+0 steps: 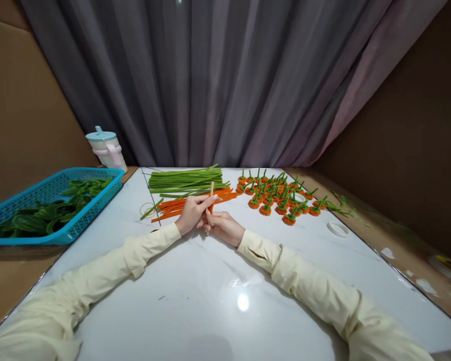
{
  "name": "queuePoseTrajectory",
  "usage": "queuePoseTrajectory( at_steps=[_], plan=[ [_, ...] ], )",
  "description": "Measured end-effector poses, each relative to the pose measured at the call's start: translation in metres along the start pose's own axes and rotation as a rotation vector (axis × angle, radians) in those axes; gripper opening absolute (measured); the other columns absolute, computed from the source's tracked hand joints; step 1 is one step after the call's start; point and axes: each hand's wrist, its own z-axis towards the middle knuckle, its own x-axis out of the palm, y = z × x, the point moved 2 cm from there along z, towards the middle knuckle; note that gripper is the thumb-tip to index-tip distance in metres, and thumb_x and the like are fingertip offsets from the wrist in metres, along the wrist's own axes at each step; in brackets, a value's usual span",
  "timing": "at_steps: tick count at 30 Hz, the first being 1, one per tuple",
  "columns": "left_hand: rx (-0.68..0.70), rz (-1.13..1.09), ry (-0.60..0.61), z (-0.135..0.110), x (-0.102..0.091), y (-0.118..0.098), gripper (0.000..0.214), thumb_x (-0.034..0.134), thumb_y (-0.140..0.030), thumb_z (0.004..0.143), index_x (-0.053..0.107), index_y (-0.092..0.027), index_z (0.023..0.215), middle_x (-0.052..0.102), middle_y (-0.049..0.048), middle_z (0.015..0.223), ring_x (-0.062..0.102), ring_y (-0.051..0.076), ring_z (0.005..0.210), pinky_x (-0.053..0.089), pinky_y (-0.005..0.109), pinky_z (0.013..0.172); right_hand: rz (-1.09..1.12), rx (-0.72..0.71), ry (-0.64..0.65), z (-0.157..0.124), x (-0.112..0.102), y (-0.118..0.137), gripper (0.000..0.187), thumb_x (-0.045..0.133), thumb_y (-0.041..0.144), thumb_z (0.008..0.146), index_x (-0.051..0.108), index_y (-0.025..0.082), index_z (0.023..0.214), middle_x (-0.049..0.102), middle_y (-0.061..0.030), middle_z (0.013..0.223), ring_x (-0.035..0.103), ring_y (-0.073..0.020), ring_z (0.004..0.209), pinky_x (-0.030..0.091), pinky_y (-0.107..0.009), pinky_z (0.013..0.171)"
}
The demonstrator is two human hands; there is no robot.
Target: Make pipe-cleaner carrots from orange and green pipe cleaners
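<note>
My left hand [192, 211] is closed around a thin wooden stick [212, 186], which stands upright with its top above the fingers. Against it, just below and to the right, my right hand [225, 226] has its fingers closed on an orange pipe cleaner [211, 209] at the stick's lower part; most of it is hidden by the fingers. Right behind the hands lies a bundle of loose orange pipe cleaners [173, 207]. Beyond that is a bundle of green pipe cleaners [186, 180].
Several orange pompom-like pieces with green stems [281, 204] stand at the back right, a white tape roll [338, 229] near them. On the left are a blue basket [93, 210] of green leaf shapes and a lidded cup [107, 150]. A grey curtain [195, 80] hangs behind.
</note>
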Motion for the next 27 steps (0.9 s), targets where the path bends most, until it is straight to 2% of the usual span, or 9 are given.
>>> queuePoseTrajectory(
  at_steps=[3, 6, 8, 13, 19, 22, 27],
  plan=[
    [0.139, 0.088, -0.01, 0.002, -0.004, 0.004, 0.036, 0.061, -0.047, 0.075, 0.072, -0.013, 0.072, 0.049, -0.0017, 0.052, 0.044, 0.009, 0.051, 0.033, 0.02, 0.048, 0.019, -0.018, -0.025, 0.001, -0.001, 0.0, 0.031, 0.075, 0.04, 0.069, 0.062, 0.012, 0.067, 0.059, -0.0026, 0.066, 0.034, -0.0065, 0.047, 0.036, -0.024, 0.052],
    [0.175, 0.119, 0.013, 0.005, -0.008, 0.01, 0.038, 0.058, -0.046, 0.077, 0.069, -0.014, 0.06, 0.055, 0.001, 0.057, 0.047, 0.012, 0.061, 0.038, 0.022, 0.06, 0.036, -0.017, -0.045, 0.002, -0.003, 0.0, 0.027, 0.072, 0.038, 0.074, 0.061, 0.013, 0.072, 0.059, -0.0014, 0.067, 0.024, -0.0042, 0.042, 0.033, -0.022, 0.049],
    [0.137, 0.095, 0.053, 0.008, -0.009, 0.012, 0.039, 0.058, -0.047, 0.076, 0.069, -0.013, 0.059, 0.056, 0.0017, 0.058, 0.046, 0.011, 0.06, 0.037, 0.022, 0.058, 0.039, -0.013, -0.045, 0.003, -0.005, 0.001, 0.027, 0.07, 0.038, 0.076, 0.059, 0.013, 0.072, 0.061, -0.0021, 0.068, 0.022, -0.0033, 0.041, 0.029, -0.021, 0.046],
    [-0.023, -0.059, 0.135, 0.015, -0.009, 0.009, 0.037, 0.065, -0.046, 0.071, 0.071, -0.012, 0.081, 0.053, -0.0004, 0.06, 0.042, 0.008, 0.052, 0.031, 0.02, 0.049, 0.045, -0.01, -0.028, 0.004, -0.008, 0.005, 0.029, 0.069, 0.04, 0.076, 0.057, 0.013, 0.076, 0.062, -0.0028, 0.067, 0.021, -0.0024, 0.039, 0.019, -0.018, 0.04],
    [-0.209, -0.41, 0.124, 0.017, -0.005, 0.011, 0.035, 0.072, -0.035, 0.067, 0.067, -0.016, 0.096, 0.043, -0.0049, 0.059, 0.037, 0.003, 0.048, 0.029, 0.016, 0.045, 0.055, 0.005, -0.003, 0.005, -0.009, 0.008, 0.029, 0.065, 0.041, 0.079, 0.059, 0.013, 0.08, 0.06, -0.0009, 0.061, 0.016, -0.002, 0.038, 0.012, -0.016, 0.037],
    [-0.23, -0.503, 0.138, 0.018, -0.004, 0.013, 0.031, 0.072, -0.033, 0.068, 0.067, -0.014, 0.091, 0.037, -0.0061, 0.057, 0.032, 0.002, 0.044, 0.026, 0.015, 0.042, 0.052, 0.005, 0.0, 0.005, -0.009, 0.008, 0.028, 0.062, 0.041, 0.082, 0.061, 0.013, 0.083, 0.059, -0.0005, 0.06, 0.015, -0.002, 0.037, 0.012, -0.017, 0.037],
    [-0.176, -0.506, 0.18, 0.02, -0.005, 0.014, 0.032, 0.068, -0.04, 0.072, 0.067, -0.011, 0.085, 0.041, -0.0043, 0.058, 0.034, 0.002, 0.044, 0.027, 0.015, 0.042, 0.041, -0.005, 0.012, 0.004, -0.009, 0.009, 0.029, 0.06, 0.04, 0.084, 0.063, 0.012, 0.086, 0.058, 0.0002, 0.059, 0.015, -0.0014, 0.036, 0.012, -0.016, 0.037]
  ],
)
